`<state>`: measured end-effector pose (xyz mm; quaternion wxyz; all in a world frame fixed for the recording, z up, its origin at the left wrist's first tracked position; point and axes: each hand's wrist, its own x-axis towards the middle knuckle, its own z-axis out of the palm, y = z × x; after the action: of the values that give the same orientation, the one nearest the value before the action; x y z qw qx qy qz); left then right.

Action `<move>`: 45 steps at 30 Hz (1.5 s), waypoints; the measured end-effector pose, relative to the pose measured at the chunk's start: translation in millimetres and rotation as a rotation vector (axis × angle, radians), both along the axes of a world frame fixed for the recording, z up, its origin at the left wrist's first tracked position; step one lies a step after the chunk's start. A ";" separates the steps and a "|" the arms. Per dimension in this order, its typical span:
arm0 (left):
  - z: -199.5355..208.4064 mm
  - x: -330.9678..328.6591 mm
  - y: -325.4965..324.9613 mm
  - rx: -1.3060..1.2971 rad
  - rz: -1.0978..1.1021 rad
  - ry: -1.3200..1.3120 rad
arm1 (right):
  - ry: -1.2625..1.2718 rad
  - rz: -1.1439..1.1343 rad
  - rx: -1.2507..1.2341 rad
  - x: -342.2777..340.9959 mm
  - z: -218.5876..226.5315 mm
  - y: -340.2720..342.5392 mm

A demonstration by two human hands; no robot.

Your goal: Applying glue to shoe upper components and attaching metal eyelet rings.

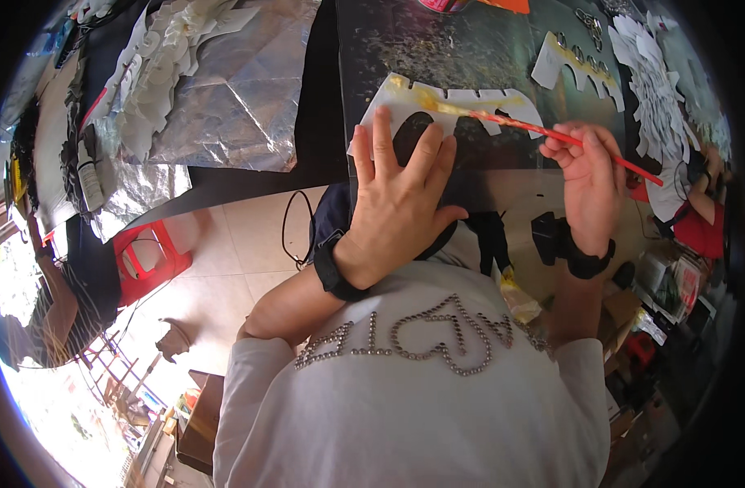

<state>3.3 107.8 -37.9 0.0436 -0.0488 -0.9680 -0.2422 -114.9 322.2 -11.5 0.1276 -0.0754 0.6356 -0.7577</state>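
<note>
My left hand lies with fingers spread, pressing on a white cut-out piece with arched openings and small slits along its far edge. Yellow glue-like paste is smeared across the piece. In my right hand is a thin red stick, pinched between thumb and fingers. Its paste-coated end rests on or just over the piece's middle; whether it has bristles, I cannot tell. The piece lies at the near edge of a dark, paste-spotted tabletop.
Beyond my right hand lies a similar white piece with metal rings. White cut pieces are heaped at far right and on a silver sheet at left. A pink can stands at the back, a red stool below left. Another person's arm shows at right.
</note>
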 end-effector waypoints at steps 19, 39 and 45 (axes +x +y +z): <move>-0.6 -0.5 -1.0 -0.006 -0.014 -0.012 | 0.008 -0.063 0.041 -8.0 6.9 5.8; -3.8 -0.4 -1.2 -0.025 -0.022 0.052 | 0.037 0.073 -0.046 -1.3 -1.3 -22.1; -3.1 -0.4 -2.5 0.021 -0.006 0.019 | 0.061 0.083 0.000 -2.2 1.4 -24.7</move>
<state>2.8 105.3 -41.0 0.0524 -0.0533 -0.9649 -0.2519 -117.1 297.5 -10.2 0.1393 -0.1247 0.6356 -0.7490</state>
